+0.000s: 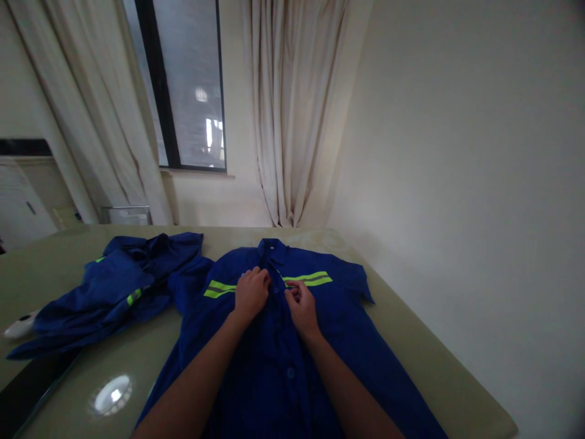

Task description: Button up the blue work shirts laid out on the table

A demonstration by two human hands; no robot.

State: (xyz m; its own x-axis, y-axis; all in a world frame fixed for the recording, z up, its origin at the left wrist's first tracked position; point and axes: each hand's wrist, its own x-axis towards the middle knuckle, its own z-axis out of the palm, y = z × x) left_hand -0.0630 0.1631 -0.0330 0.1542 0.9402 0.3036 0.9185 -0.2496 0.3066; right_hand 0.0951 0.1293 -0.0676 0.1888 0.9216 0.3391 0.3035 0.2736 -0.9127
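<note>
A blue work shirt (260, 378) with a collar, buttons and yellow-green reflective bands lies spread front side up on the table, its collar at the far end. At its upper chest, my left hand (252, 291) is closed, fingertips on the left side of the button opening. Opposite it, my right hand (302, 305) has its fingers curled in a pinch at the other front edge. A button (276, 291) shows between the hands, and another button (290, 372) sits lower down. The exact bit of cloth in each hand is hidden by the fingers.
A second crumpled blue garment (123, 280) with reflective strips lies on the left of the green table (123, 347). A white object (21, 326) touches its left end, and a dark flat item (34, 390) lies below. A wall (457, 183) borders the right; curtains (292, 110) hang behind.
</note>
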